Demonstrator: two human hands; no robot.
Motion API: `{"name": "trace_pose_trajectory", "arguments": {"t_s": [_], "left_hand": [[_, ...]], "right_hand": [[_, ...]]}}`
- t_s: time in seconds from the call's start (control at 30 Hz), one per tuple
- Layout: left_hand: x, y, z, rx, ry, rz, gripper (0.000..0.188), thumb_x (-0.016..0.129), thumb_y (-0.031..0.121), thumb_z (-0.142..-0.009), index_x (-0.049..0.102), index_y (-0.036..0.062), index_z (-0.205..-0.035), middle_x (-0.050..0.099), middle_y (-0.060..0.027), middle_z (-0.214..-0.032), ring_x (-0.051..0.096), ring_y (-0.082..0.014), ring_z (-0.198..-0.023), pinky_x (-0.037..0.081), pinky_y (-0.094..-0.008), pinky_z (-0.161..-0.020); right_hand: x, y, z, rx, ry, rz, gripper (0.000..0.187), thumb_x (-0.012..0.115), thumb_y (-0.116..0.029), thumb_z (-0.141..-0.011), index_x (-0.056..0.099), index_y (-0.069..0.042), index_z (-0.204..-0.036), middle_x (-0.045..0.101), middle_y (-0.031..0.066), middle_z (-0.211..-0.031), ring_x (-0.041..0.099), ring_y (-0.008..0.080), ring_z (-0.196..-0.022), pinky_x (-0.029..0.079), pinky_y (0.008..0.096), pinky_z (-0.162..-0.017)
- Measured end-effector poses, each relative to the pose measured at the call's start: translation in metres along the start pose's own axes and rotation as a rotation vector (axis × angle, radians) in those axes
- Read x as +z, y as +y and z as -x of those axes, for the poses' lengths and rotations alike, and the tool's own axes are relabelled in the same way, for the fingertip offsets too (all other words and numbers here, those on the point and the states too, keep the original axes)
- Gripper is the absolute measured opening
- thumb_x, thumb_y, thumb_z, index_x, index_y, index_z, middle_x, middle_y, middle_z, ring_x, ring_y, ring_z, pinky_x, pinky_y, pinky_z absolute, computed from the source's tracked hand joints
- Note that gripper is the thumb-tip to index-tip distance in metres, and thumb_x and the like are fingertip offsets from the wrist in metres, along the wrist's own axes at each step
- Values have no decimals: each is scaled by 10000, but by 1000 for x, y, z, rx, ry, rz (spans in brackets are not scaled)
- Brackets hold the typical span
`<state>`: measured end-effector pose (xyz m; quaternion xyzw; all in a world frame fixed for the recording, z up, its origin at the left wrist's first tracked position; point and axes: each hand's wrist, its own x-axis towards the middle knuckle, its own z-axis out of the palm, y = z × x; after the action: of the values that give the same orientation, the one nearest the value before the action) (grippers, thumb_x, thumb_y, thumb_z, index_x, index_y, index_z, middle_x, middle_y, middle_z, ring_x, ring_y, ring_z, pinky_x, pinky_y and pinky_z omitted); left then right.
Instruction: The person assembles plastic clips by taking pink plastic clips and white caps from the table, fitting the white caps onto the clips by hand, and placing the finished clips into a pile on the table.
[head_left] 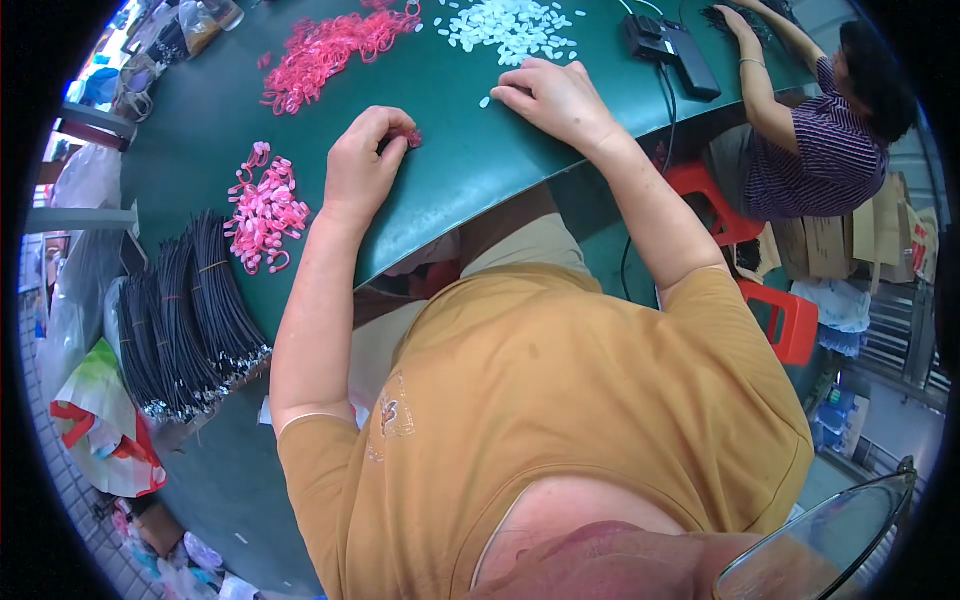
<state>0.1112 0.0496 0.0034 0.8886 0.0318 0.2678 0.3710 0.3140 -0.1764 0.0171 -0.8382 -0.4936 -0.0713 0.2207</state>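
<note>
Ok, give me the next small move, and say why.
Probably pinch the lone whitish oval piece with the right hand: it lies close by that hand, apart from the pile of whitish ovals, while the left hand holds a small red piece.

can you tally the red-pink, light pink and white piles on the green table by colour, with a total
red-pink piles: 1
light pink piles: 1
white piles: 1
total: 3
</note>
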Motion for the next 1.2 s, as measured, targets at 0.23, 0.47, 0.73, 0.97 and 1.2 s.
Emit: {"name": "trace_pose_trajectory", "arguments": {"t_s": [0.23,0.47,0.73,0.97,1.2], "left_hand": [[1,1,-2,-3,-5,-17,127,710,-32,-918,724,49,-1014,737,-85,-989,750,-235,-883,598,-350,-803],[0,1,2,-34,-1,-29,121,716,-14,-923,732,55,-1021,732,-88,-979,744,-243,-878,595,-355,-805],[-3,0,1,10,-13,-77,134,731,-14,-907,723,66,-1014,726,-89,-977,745,-265,-881,597,-375,-792],[-5,6,-1,129,-14,-146,136,741,-21,-889,707,81,-973,706,-89,-960,738,-303,-866,596,-410,-745],[-5,7,-1,143,-7,-149,133,750,-17,-884,697,73,-966,702,-90,-964,734,-309,-860,593,-415,-739]], "right_hand": [[14,-23,7,-40,88,134,244,745,-394,-1002,828,-165,-1019,730,21,-946,720,269,-881,443,428,-839],[9,-23,-3,-142,3,46,184,744,-297,-1003,811,-126,-1017,729,35,-944,723,285,-891,493,437,-835],[24,-47,-28,-149,-156,-371,222,732,-248,-1022,793,-79,-1152,772,104,-1064,751,332,-966,600,397,-850],[34,-58,-35,-187,-175,-395,219,734,-256,-1020,807,-101,-1156,777,104,-1061,761,323,-940,612,399,-857],[39,-65,-29,-244,-62,-342,177,717,-228,-1002,807,-95,-1075,770,102,-1012,757,345,-900,617,433,-819]]}}
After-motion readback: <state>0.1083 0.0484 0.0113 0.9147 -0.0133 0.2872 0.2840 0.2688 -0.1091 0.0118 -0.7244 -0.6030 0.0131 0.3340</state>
